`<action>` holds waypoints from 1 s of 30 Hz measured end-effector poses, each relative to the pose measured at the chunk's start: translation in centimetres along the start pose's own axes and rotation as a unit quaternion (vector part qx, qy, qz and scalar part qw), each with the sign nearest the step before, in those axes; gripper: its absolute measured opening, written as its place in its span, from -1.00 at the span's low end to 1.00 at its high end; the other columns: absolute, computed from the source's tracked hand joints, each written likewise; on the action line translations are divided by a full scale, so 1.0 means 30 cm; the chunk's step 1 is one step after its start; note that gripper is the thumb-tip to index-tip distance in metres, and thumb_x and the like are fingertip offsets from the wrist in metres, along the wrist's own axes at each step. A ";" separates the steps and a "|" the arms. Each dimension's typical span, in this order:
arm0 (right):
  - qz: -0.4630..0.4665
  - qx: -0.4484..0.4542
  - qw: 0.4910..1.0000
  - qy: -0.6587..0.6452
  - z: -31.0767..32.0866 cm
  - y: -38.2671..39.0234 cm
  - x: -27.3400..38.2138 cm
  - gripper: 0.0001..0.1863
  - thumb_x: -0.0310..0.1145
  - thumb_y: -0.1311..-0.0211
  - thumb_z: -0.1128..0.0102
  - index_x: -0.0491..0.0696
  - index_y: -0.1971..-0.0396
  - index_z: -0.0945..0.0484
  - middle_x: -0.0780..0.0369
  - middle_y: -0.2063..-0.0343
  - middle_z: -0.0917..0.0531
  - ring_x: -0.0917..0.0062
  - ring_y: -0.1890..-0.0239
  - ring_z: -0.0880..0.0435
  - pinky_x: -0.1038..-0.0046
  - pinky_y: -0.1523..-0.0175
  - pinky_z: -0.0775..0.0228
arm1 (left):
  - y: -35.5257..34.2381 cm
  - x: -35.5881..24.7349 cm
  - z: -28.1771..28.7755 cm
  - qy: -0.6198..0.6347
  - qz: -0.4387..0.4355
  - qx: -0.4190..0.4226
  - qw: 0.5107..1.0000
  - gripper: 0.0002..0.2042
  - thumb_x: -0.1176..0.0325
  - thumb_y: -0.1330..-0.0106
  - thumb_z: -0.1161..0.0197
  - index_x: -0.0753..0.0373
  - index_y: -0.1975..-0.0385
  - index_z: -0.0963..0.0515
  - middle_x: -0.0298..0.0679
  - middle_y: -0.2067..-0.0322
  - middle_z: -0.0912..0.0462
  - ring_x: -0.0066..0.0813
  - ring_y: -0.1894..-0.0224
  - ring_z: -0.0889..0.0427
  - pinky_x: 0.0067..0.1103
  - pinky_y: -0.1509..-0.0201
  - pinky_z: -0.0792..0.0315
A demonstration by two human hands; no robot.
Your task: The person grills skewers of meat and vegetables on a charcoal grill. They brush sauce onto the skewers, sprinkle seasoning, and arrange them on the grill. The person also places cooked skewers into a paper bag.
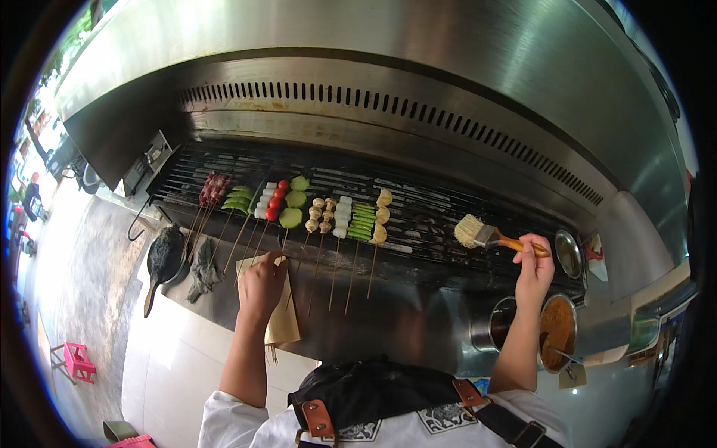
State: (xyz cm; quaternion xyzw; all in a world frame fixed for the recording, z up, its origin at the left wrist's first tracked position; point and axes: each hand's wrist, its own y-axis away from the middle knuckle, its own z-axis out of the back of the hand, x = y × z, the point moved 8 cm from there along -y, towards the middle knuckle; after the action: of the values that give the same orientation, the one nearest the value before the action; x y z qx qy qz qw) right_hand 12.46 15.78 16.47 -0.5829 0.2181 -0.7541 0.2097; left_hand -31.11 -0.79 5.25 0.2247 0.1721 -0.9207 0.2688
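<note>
The right hand (532,261), right of centre in the frame, grasps the brush (494,238) by its wooden handle, bristles pointing left over the grill (426,201). The left hand (261,282), lower left of centre, has curled fingers at the top of a beige sheet (284,325), near the bare sticks; I cannot tell whether it pinches one. The brush looks light, with a stiff handle, perhaps slick, and soft bristles; mid-handle is the place to hold. The skewers, left of centre, also look light but fragile: the tomatoes (277,200) and mushrooms (314,215) could slip or split, so the bare lower ends suit the fingers. Open grate lies between the potato slices (382,216) and the brush; the hood (373,30) bounds the top, and the sauce pot (559,328) crowds the right forearm at lower right.
</note>
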 end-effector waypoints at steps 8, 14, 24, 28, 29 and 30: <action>-0.019 -0.009 1.000 0.019 0.033 0.045 -0.033 -0.90 -0.54 -0.27 0.03 -0.13 0.29 -0.48 0.32 0.34 -0.50 0.77 0.48 -0.40 0.73 0.33 -0.26 | -0.011 0.064 -0.038 0.199 0.052 -0.012 0.979 -0.82 0.31 -0.30 -0.08 0.21 0.28 -0.60 -0.28 0.66 -0.58 -0.51 0.56 -0.59 -0.59 0.42 -0.41; -0.026 -0.007 0.999 0.028 0.016 0.051 -0.038 -0.90 -0.52 -0.28 0.03 -0.14 0.30 -0.49 0.32 0.35 -0.49 0.77 0.49 -0.38 0.72 0.34 -0.24 | 0.011 0.114 -0.111 0.357 0.123 0.034 0.925 -0.79 0.32 -0.35 -0.06 0.26 0.29 -0.61 -0.33 0.68 -0.53 -0.68 0.59 -0.49 -0.68 0.47 -0.34; -0.018 0.010 1.000 0.004 -0.010 0.060 -0.024 -0.91 -0.51 -0.29 0.03 -0.13 0.31 -0.48 0.31 0.32 -0.48 0.76 0.48 -0.38 0.72 0.32 -0.24 | 0.062 -0.051 0.053 -0.041 -0.087 -0.185 0.978 -0.81 0.31 -0.20 -0.18 0.15 0.21 -0.54 -0.17 0.47 -0.62 -0.13 0.42 -0.62 -0.38 0.35 -0.49; -0.020 0.011 1.000 0.004 -0.002 0.058 -0.016 -0.91 -0.51 -0.29 0.03 -0.14 0.30 -0.48 0.30 0.32 -0.48 0.75 0.48 -0.39 0.72 0.32 -0.25 | 0.078 -0.068 0.016 -0.024 -0.080 -0.041 0.996 -0.77 0.30 -0.18 -0.22 0.14 0.18 -0.52 -0.28 0.48 -0.65 -0.22 0.43 -0.64 -0.41 0.34 -0.51; -0.020 0.013 1.000 0.001 0.000 0.058 -0.015 -0.91 -0.51 -0.28 0.03 -0.14 0.30 -0.48 0.30 0.32 -0.48 0.75 0.48 -0.39 0.72 0.32 -0.25 | 0.081 -0.066 0.001 -0.033 -0.067 -0.012 0.997 -0.82 0.31 -0.18 -0.21 0.17 0.24 -0.55 -0.23 0.52 -0.64 -0.20 0.45 -0.64 -0.42 0.36 -0.50; -0.020 0.012 1.000 -0.007 0.004 0.058 -0.014 -0.91 -0.52 -0.28 0.03 -0.14 0.30 -0.48 0.30 0.32 -0.48 0.75 0.48 -0.39 0.72 0.32 -0.26 | 0.079 -0.065 -0.004 -0.035 -0.066 0.002 0.997 -0.84 0.31 -0.19 -0.20 0.18 0.27 -0.56 -0.21 0.54 -0.63 -0.19 0.46 -0.63 -0.43 0.37 -0.50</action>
State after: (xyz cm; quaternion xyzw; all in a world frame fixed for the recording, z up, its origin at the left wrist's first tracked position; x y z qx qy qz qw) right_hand 12.78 14.59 15.17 -0.5899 0.1964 -0.7564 0.2031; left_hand -28.23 -1.80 5.66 0.1807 0.1752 -0.9440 0.2133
